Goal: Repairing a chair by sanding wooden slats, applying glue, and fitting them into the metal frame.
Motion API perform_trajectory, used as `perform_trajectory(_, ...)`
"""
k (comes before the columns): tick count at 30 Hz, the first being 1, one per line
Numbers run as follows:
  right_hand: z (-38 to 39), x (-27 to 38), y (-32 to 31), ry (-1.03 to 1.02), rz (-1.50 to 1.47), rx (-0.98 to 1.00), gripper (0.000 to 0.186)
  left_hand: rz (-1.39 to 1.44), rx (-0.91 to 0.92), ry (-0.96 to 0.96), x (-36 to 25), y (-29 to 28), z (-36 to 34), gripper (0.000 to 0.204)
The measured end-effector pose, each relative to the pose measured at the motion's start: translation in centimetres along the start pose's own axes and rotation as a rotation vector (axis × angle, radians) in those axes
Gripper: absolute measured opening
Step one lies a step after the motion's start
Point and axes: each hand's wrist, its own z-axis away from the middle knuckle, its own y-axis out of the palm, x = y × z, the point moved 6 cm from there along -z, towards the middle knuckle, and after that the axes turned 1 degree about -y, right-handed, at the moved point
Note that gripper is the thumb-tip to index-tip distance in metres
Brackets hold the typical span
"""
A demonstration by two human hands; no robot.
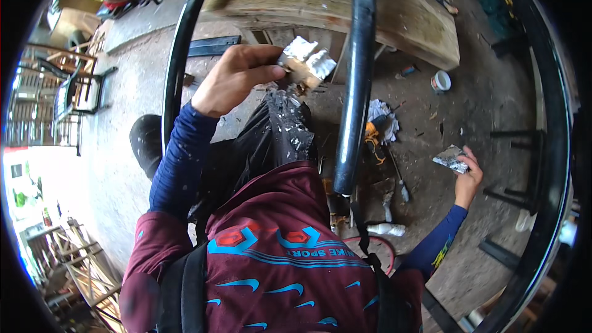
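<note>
A black metal frame (361, 80) w/ round tube members is being stood over a concrete floor (123, 148), one tube running top to bottom thru the middle of the view, curved members arcing at left and right. A thick wooden slab (345, 12) is lying behind it at the top.

The left hand (231, 77) is being held up left of the centre tube, fingers closed in a pinch on a wide putty knife (306, 61) whose blade is caked w/ pale grey filler. The blade is being kept just beside the tube, not seen touching it. The right hand (468, 179) is being held low and out to the right, well apart from the tube, fingers closed on a smaller scraper (451, 159), also smeared grey.

Judged from this, filler is being carried on the wide blade and spread w/ the small one. For a good pass, the loaded blade is best being kept level so nothing drops on the dark trousers (277, 135), already flecked white. The scraper is best being laid at a shallow angle and drawn along the tube's length, since a flat edge on a round section tends to leave ridges; thin coats are prob. safer.

On the floor near the tube's foot, an orange power tool (373, 135), a rag (382, 112), a small tin (441, 80) and a white bottle (387, 229) are lying close underfoot, so footing is being worth watching.
</note>
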Motion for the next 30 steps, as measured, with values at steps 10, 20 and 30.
perform_trajectory(10, -1.3, 28.4, 5.8, -0.593, 0.011, -0.014, 0.035, -0.061, -0.070, 0.236, -3.6, -1.7, 1.3, 0.044)
perform_trajectory(20, 5.4, 43.5, 15.9, -1.410, 0.282, 0.236, 0.062, -0.406, 0.055, 0.392, -8.8, -4.3, 1.0, 0.040)
perform_trajectory(30, 8.3, 42.9, 21.4, -1.545, 0.627, 0.163, 0.056, -0.406, 0.086, 0.340, -9.5, -3.2, 0.5, 0.042)
